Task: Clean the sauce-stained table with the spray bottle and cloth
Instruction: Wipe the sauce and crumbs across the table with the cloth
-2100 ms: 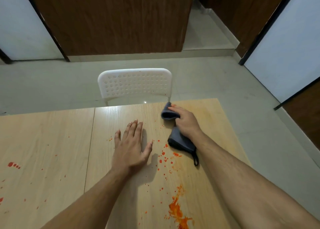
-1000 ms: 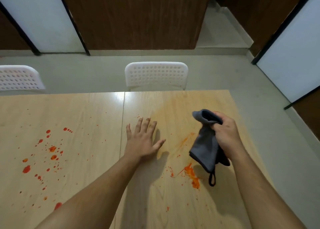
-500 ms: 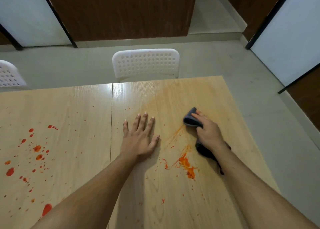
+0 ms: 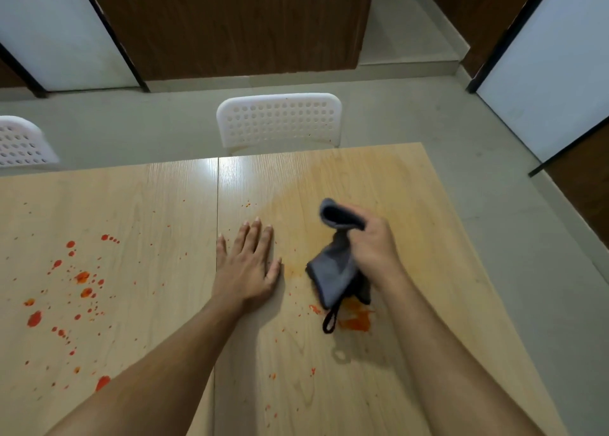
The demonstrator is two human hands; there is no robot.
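Observation:
My right hand (image 4: 374, 251) grips a grey cloth (image 4: 333, 270) and holds it lifted off the wooden table (image 4: 412, 204); the cloth hangs down with its black loop dangling above an orange sauce smear (image 4: 357, 320). My left hand (image 4: 245, 267) lies flat on the table with fingers spread, left of the cloth. Red-orange sauce splatters (image 4: 82, 277) dot the left half of the table, and small drops sit near the front. A faint orange film covers the wood behind the cloth. No spray bottle is in view.
A white perforated chair (image 4: 280, 119) stands at the table's far edge, and part of a second chair (image 4: 19, 142) shows at the far left. The table's right edge runs diagonally beside the grey floor (image 4: 510, 237). A seam (image 4: 217, 204) splits the tabletop.
My right hand has lifted the cloth off the table, where half a second ago it was pressed on the wood. The sauce smear beside it looks smaller. My left hand stayed flat.

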